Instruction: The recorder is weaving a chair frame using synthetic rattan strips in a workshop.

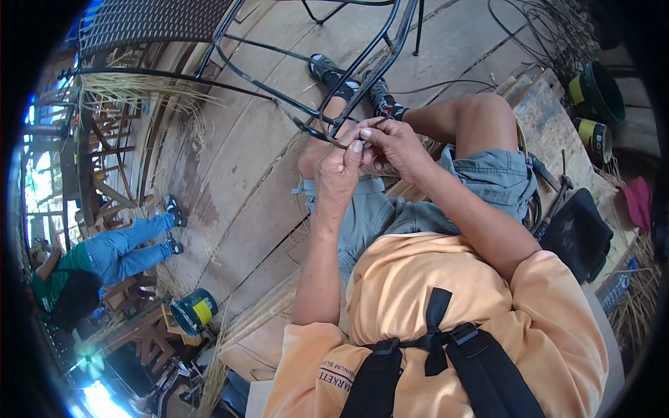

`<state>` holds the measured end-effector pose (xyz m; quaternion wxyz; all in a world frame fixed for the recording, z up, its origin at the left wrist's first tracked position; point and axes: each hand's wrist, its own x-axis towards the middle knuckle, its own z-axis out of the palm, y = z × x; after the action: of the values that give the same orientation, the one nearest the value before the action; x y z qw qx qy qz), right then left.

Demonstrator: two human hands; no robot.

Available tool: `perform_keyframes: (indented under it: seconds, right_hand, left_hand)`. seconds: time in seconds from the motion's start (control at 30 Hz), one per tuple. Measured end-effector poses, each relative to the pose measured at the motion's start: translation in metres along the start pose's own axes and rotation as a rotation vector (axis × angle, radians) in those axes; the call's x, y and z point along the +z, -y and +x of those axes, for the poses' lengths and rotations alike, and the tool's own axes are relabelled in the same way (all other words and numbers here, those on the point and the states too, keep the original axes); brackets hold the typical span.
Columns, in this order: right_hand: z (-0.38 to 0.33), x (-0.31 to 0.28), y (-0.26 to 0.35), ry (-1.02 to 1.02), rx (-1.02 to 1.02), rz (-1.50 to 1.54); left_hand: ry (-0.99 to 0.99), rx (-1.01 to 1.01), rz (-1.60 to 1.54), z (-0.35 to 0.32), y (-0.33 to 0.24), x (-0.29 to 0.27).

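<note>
A black metal chair frame (296,104) with thin curved tubes reaches down from the top to my hands. My left hand (336,171) is closed at the near bend of this frame, its thumb pressed on the tube end. Right beside it, my right hand (401,148) is closed in a pinch, thumb toward the left thumb. A thin dark strip (380,122) sticks out above the right fingers. The fingers hide where strip and tube meet. A dark woven panel (150,26) belongs to the frame at the upper left.
Pale fibre strands (143,85) hang below the panel. A person in a green shirt (83,268) stands at left near a bucket (194,311). At right are a wooden bench (547,125), a hammer (547,174), a black cloth (578,230) and a green bucket (598,94).
</note>
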<state>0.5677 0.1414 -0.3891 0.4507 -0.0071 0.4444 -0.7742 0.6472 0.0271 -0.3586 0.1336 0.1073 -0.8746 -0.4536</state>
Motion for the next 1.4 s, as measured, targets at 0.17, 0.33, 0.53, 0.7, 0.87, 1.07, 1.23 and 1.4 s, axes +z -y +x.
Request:
perform_keyframes:
  seconds: [0.17, 0.33, 0.53, 0.7, 0.87, 1.07, 1.23, 1.4]
  right_hand:
    - [0.003, -0.011, 0.006, -0.199, -0.227, -0.033]
    - [0.012, -0.015, 0.034, -0.276, -0.286, 0.157]
    - [0.061, -0.029, 0.025, -0.453, -0.209, 0.254]
    - [0.057, -0.038, -0.009, -0.293, -0.287, -0.229]
    - [0.041, -0.038, -0.033, -0.217, -0.642, -1.012]
    - [0.041, -0.029, -0.025, -0.284, -0.628, -1.103]
    - [0.031, -0.019, -0.017, -0.18, 0.001, -0.308]
    - [0.026, -0.01, -0.023, -0.243, 0.067, 0.053]
  left_hand:
    - [0.028, -0.194, -0.079, 0.015, -0.004, 0.006]
    - [-0.016, -0.171, -0.005, 0.032, 0.022, 0.002]
    - [0.012, -0.204, 0.125, 0.023, 0.008, -0.002]
    - [-0.027, -0.199, 0.093, 0.013, 0.015, -0.002]
    - [-0.025, -0.222, -0.006, 0.01, 0.022, -0.001]
    - [-0.072, -0.268, -0.081, 0.007, 0.019, 0.002]
    - [-0.157, -0.176, 0.088, 0.009, 0.016, 0.005]
    - [-0.142, -0.271, 0.05, 0.009, 0.008, 0.007]
